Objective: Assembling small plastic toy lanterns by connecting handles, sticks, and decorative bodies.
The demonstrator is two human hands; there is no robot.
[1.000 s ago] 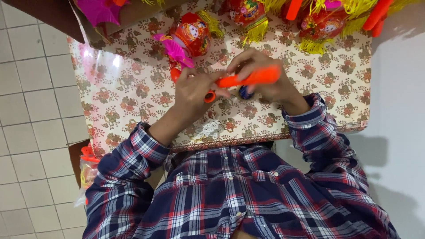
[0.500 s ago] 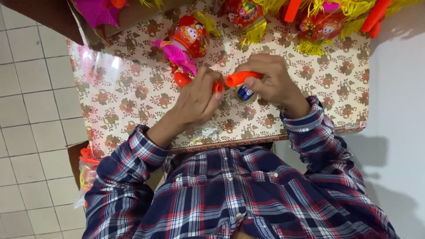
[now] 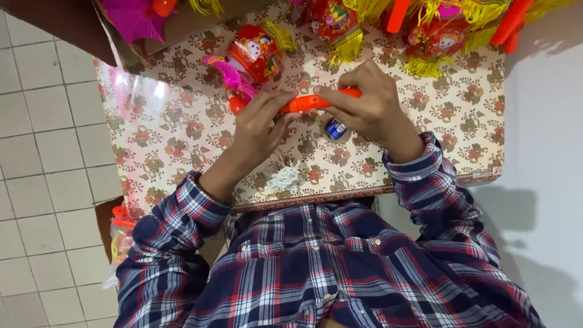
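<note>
Since the earlier frame both hands have shifted slightly left; the orange handle [image 3: 319,101] lies crosswise above the worktop [image 3: 182,140]; right hand [image 3: 364,103] clenched around it; left hand [image 3: 258,124] pinching its near end.

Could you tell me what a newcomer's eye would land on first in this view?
Probably the orange stick at the middle, gripped at its two ends by the left hand and right hand over the floral tablecloth. Next, the red lanterns with yellow tassels along the table's far edge.
</note>
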